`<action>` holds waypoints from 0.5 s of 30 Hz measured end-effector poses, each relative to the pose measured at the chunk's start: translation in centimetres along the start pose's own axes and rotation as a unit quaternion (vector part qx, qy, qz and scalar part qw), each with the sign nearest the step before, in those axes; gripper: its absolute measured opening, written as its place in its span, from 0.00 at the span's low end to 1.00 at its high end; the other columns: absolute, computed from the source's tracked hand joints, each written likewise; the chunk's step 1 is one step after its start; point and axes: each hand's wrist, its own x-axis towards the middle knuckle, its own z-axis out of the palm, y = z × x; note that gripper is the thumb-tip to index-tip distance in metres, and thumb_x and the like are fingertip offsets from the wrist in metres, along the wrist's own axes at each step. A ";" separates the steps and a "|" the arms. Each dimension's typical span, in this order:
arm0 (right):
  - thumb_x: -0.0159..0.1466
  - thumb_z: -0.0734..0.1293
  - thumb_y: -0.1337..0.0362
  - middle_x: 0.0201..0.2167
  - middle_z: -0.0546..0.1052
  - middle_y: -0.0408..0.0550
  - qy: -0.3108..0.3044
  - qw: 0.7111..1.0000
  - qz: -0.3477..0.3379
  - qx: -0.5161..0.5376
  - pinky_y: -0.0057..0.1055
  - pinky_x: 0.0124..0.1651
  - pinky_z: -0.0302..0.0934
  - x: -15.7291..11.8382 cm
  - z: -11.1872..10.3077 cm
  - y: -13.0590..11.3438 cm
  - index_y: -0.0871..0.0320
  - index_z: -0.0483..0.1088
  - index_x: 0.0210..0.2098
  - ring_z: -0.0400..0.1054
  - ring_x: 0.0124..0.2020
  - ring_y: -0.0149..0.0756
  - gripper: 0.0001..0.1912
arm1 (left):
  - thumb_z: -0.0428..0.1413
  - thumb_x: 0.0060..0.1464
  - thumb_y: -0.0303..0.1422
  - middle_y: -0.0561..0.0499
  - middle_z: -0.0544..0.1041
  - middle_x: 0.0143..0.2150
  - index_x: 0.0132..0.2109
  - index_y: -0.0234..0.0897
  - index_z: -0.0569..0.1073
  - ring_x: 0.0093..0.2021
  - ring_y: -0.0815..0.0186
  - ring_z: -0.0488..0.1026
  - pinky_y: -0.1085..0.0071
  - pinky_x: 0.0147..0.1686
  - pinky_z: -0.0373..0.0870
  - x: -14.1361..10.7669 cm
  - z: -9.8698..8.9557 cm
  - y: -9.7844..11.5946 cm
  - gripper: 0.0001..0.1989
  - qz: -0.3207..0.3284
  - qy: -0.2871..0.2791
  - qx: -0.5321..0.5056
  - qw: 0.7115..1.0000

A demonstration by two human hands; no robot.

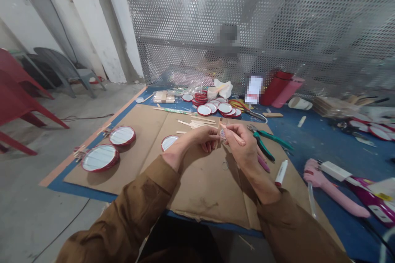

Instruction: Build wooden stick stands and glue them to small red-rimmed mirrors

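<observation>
No text, label, brand, number or sign is legible. Any print on the white marker (282,172) and the yellow patch on the purple-and-white device (375,203) is too small to resolve; the upright screen (254,89) is pixelated, and the green marks on the long narrow strip (174,111) form no readable characters.

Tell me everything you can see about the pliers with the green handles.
The pliers have a small metal head and two long teal-green handles with dark parts. They lie flat, handles spread wide, near the right edge of the cardboard, one handle reaching over the blue tabletop. The head points away, just beyond the right hand. Neither hand holds them.
</observation>
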 end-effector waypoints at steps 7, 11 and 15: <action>0.61 0.65 0.50 0.30 0.77 0.47 -0.001 1.000 -0.009 -0.002 0.32 0.31 0.65 0.0 0.0 0.1 0.57 0.72 0.37 0.71 0.27 0.36 0.16 | 0.51 0.59 0.34 0.55 0.69 0.19 0.29 0.34 0.68 0.15 0.74 0.65 0.77 0.19 0.64 0.0 0.1 0.0 0.12 0.003 0.012 -0.009 1.000; 0.60 0.65 0.50 0.30 0.77 0.48 -0.006 1.000 -0.009 0.006 0.33 0.32 0.65 0.0 0.0 0.3 0.57 0.72 0.36 0.71 0.28 0.37 0.16 | 0.54 0.58 0.37 0.55 0.69 0.19 0.29 0.33 0.69 0.16 0.74 0.65 0.77 0.19 0.64 0.1 0.1 0.0 0.13 -0.002 0.005 -0.012 1.000; 0.61 0.65 0.50 0.30 0.77 0.48 -0.018 1.000 -0.003 0.011 0.33 0.33 0.65 0.0 0.1 0.3 0.57 0.71 0.37 0.71 0.28 0.37 0.16 | 0.55 0.57 0.40 0.55 0.69 0.19 0.30 0.33 0.70 0.16 0.74 0.66 0.78 0.19 0.64 0.1 0.1 0.0 0.14 0.003 -0.002 -0.012 1.000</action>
